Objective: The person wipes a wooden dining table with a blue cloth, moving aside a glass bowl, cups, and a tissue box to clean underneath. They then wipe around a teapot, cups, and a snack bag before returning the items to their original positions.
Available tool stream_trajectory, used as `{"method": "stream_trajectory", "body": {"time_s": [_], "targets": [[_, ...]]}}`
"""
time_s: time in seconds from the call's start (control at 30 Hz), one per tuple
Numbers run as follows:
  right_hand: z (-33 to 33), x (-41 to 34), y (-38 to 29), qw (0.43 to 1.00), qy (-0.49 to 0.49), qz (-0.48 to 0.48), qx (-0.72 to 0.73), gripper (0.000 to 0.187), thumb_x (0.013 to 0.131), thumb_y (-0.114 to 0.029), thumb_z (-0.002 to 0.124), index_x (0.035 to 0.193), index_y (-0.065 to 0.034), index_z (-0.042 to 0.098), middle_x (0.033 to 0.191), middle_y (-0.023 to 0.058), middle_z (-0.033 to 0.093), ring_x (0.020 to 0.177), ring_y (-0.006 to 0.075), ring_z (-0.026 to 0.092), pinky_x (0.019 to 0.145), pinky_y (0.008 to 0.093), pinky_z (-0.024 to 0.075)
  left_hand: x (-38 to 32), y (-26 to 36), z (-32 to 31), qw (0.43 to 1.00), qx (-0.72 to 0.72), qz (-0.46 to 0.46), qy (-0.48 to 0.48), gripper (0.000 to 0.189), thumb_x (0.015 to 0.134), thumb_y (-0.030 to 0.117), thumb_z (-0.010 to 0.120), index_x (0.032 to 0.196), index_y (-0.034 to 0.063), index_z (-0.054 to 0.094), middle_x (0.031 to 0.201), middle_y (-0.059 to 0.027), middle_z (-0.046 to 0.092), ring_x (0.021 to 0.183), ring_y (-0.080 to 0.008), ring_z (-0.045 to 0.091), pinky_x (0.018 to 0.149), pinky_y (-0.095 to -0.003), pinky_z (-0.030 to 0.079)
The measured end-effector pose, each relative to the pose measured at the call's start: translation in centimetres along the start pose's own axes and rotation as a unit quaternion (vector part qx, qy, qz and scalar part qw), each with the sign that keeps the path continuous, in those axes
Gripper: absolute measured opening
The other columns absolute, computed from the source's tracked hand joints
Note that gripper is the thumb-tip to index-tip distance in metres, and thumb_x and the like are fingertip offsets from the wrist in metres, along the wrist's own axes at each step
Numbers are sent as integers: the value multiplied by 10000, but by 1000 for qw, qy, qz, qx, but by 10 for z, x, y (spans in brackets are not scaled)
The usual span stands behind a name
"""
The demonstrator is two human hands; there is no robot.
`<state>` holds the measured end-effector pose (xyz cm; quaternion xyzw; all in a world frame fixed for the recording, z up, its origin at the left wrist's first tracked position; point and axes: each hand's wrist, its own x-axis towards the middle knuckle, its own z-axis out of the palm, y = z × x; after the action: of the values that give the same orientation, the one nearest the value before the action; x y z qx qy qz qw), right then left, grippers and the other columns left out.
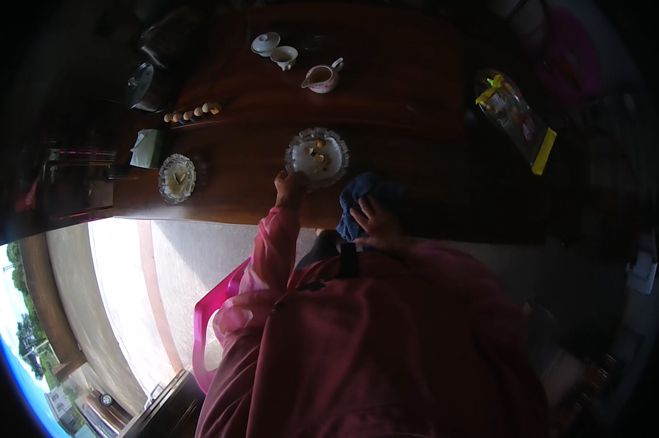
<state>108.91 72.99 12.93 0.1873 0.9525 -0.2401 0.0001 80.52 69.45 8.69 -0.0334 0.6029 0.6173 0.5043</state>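
My left hand (290,188) grips the lower left rim of a glass dish with a scalloped edge (335,159), which holds several small tan pieces. It stands on a dark wooden table (242,191). Just right of the dish, my right hand (377,224) rests with fingers spread on a crumpled blue cloth (357,205) near the table's front edge. The palm is turned down, and whether the fingers pinch the cloth is not plain.
A second glass dish (171,189), a tissue box (150,149) and a row of small round balls (187,116) are at left. Farther back stand a lidded white cup (265,44), a small cup (284,55) and a patterned pitcher (321,81). A clear package with yellow ends (518,117) lies right.
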Motion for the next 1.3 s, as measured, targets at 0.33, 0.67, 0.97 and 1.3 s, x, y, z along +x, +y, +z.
{"method": "stream_trajectory", "body": {"time_s": [0.33, 0.67, 0.97, 1.3], "targets": [[-2, 6, 15, 984, 130, 108, 59, 580, 735, -143, 735, 1268, -60, 520, 1388, 175, 396, 1280, 348, 394, 1009, 424, 399, 18, -3, -9, 995, 40, -23, -89, 217, 812, 56, 562, 1019, 25, 503, 869, -157, 605, 689, -287, 627, 508, -367, 530], [-29, -45, 112, 913, 231, 337, -15, 531, 768, -179, 723, 1250, -68, 530, 1357, 160, 453, 1219, 348, 463, 975, 414, 431, -11, 29, 14, 963, 239, -89, -90, 286, 838, 89, 590, 1105, 26, 513, 944, -154, 620, 673, -279, 646, 462, -329, 493], [-38, -47, 105, 911, 223, 343, -50, 538, 761, -187, 723, 1245, -58, 529, 1349, 179, 452, 1224, 354, 454, 1001, 418, 411, -37, 39, 67, 663, 596, 451, 23, 243, 719, 47, 603, 958, 86, 609, 960, -140, 549, 903, -345, 561, 714, -442, 486], [-41, -47, 101, 913, 228, 335, -44, 542, 777, -183, 714, 1264, -62, 510, 1354, 191, 438, 1227, 363, 448, 993, 422, 415, -10, 28, 99, 599, 685, 414, -25, 196, 745, 34, 547, 910, 88, 637, 989, -148, 542, 893, -361, 574, 716, -464, 492]]}}
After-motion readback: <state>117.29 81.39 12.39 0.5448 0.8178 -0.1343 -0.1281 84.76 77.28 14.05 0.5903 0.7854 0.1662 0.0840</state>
